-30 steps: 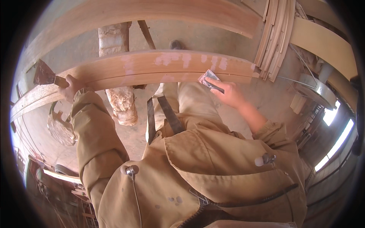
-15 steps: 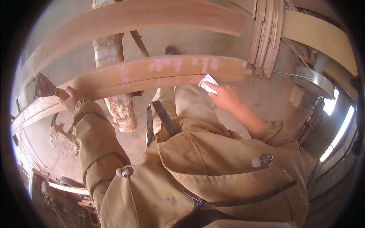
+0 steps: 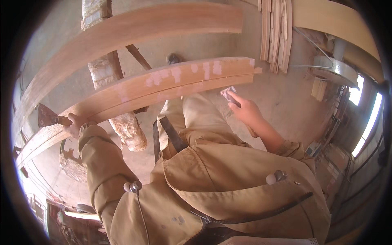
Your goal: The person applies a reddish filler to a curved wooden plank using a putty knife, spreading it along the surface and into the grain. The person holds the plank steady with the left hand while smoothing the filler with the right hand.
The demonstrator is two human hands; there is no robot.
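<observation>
A long wooden beam (image 3: 163, 83) with a groove along its side lies across in front of me, patches of pink filler (image 3: 175, 74) on its face. My left hand (image 3: 75, 124) is closed round the short wooden handle of a broad scraper (image 3: 47, 116), its dark blade pointing left, and rests at the beam's left part. Off the beam's near edge, toward its right end, my right hand (image 3: 245, 109) grips a putty knife (image 3: 230, 92). Its blade is smeared pinkish white, and a wooden handle end shows below the palm.
Beyond lies a second curved plank (image 3: 163, 22). A plastic-wrapped support (image 3: 128, 130) runs under both. Thin wood strips (image 3: 277, 36) are stacked at the far right, near a round metal machine part (image 3: 335, 71). A dark-edged strap or bar (image 3: 173, 132) stands by my legs.
My right hand has drawn the putty knife back from the beam's edge, turning the blade. The left hand keeps its hold on the scraper. The whole view has shifted slightly.
</observation>
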